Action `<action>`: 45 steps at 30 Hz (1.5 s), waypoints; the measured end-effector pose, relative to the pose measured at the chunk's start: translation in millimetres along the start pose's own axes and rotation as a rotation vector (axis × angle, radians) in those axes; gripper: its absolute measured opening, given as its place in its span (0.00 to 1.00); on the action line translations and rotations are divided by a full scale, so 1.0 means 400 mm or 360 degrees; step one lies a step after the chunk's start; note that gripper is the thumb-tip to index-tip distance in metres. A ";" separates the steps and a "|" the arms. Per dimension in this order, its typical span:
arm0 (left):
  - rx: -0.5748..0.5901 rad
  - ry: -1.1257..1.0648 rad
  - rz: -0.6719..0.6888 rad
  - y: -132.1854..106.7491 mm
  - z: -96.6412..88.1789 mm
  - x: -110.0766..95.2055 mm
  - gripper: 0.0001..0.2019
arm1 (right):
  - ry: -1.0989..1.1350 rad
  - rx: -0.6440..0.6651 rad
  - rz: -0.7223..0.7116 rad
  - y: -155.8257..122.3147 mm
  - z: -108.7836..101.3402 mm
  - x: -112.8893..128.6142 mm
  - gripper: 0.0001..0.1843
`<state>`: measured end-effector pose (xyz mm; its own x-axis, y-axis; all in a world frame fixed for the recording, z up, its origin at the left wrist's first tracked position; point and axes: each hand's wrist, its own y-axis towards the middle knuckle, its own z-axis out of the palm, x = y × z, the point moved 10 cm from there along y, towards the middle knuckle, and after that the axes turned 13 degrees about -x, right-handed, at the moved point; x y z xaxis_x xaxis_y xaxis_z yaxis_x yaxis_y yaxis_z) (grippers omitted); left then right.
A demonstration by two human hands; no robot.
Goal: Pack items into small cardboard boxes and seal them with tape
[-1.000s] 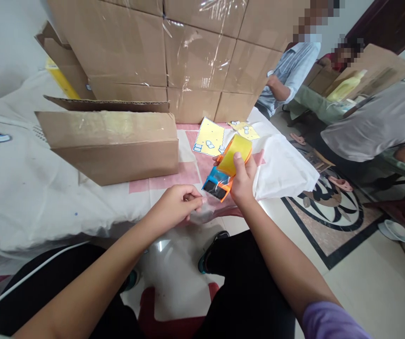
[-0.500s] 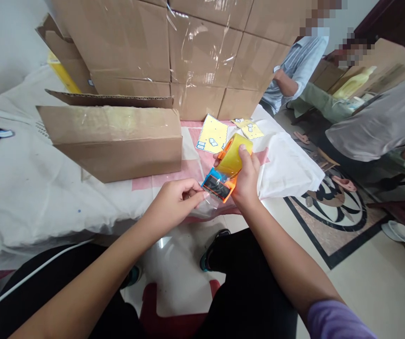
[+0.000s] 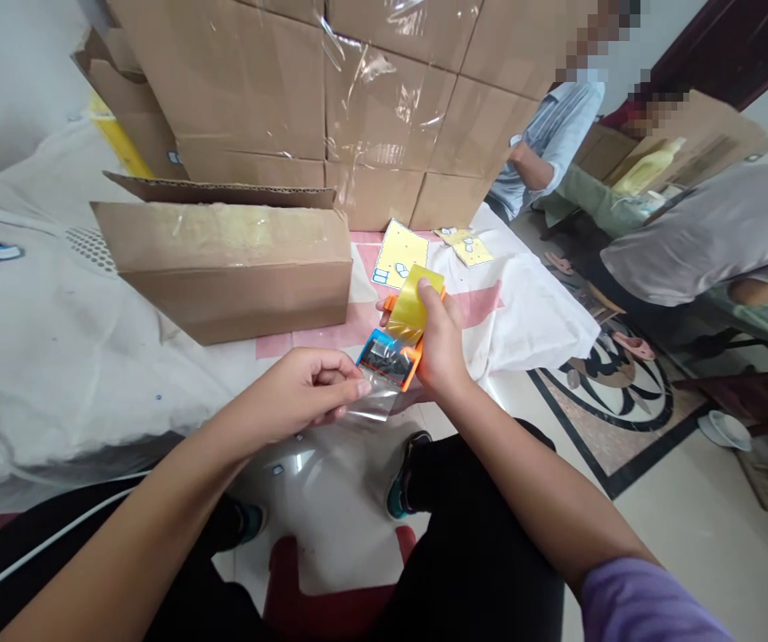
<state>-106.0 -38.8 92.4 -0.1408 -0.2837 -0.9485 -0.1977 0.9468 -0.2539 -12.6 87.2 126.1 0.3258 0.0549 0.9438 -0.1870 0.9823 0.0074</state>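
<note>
Right hand: the right hand (image 3: 442, 343) is wrapped around the tape dispenser, thumb pressed on the yellow side of the roll.
Left hand: the left hand (image 3: 320, 388) has its fingers curled and its thumb closed against the forefinger, pinching the clear tape strip (image 3: 376, 407) by its near edge.
Tape dispenser: the blue-and-orange tape dispenser (image 3: 390, 358) is held above the table's front edge, tilted, its black plate facing up and the roll of yellow tape (image 3: 408, 303) toward the far side; the strip hangs from its blue mouth.
Table: the table (image 3: 210, 388) wears a white and pink cloth that drops over the front edge.
Nearest carton: a cardboard carton (image 3: 243, 299) stands left of the dispenser, one flap raised at the back, tape shining along its upper face.
Yellow sheets: a patterned yellow sheet (image 3: 397, 250) lies just beyond the roll, with smaller yellow pieces (image 3: 469, 247) to its right.
Carton stack: taped cardboard cartons (image 3: 384, 116) rise behind, like a wall.
Seat: a red stool (image 3: 330, 606) shows between the black-trousered legs.
Others: a person in a light blue shirt (image 3: 548, 125) is beyond the stack; another, in a grey shirt (image 3: 705, 223), bends at the right.
</note>
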 end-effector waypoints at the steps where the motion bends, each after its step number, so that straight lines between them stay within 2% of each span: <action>1: 0.0034 0.0015 -0.0015 -0.006 -0.002 0.003 0.15 | -0.0015 0.0008 -0.0027 -0.005 0.005 0.009 0.21; 6: 0.0173 0.0136 -0.0008 -0.029 0.005 0.010 0.27 | -0.0060 -0.0060 -0.0125 -0.003 0.005 0.068 0.22; 9: 0.0093 0.0117 0.0125 -0.027 -0.001 -0.005 0.24 | -0.0056 -0.0194 -0.0183 0.001 -0.017 0.118 0.22; 12: 0.0007 0.0001 0.0323 -0.020 -0.005 -0.041 0.22 | -0.0116 -0.0250 -0.0198 -0.024 -0.028 0.151 0.22; 15: 0.0065 -0.0172 0.0458 -0.015 0.018 -0.081 0.18 | -0.0160 -0.0233 -0.0176 -0.061 -0.029 0.152 0.22; 18: 0.0206 -0.0352 0.0292 -0.008 0.061 -0.077 0.16 | -0.0130 -0.0231 -0.0149 -0.075 -0.032 0.132 0.21; 21: 0.0180 -0.0501 0.0163 -0.004 0.075 -0.067 0.12 | -0.0121 -0.0195 -0.0120 -0.065 -0.030 0.113 0.20; 28: 0.0128 -0.0538 -0.0022 -0.024 0.085 -0.032 0.06 | -0.0192 -0.0121 -0.0028 -0.041 -0.025 0.087 0.20; 35: -0.0018 -0.0537 -0.0163 -0.045 0.081 0.005 0.08 | -0.0251 -0.0094 -0.0216 -0.036 -0.028 0.108 0.22; 42: -0.0129 -0.0384 -0.0229 -0.051 0.063 0.025 0.14 | -0.0226 -0.0112 -0.0461 -0.057 -0.032 0.157 0.14; 45: -0.0140 -0.0384 -0.0231 -0.054 0.059 0.025 0.14 | -0.0196 -0.0135 -0.0454 -0.062 -0.033 0.159 0.14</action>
<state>-80.1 -58.5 83.7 0.1275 -0.3607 -0.9239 -0.2839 0.8793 -0.3825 25.2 68.7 181.7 0.2383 -0.2415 0.9407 -0.0247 0.9668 0.2545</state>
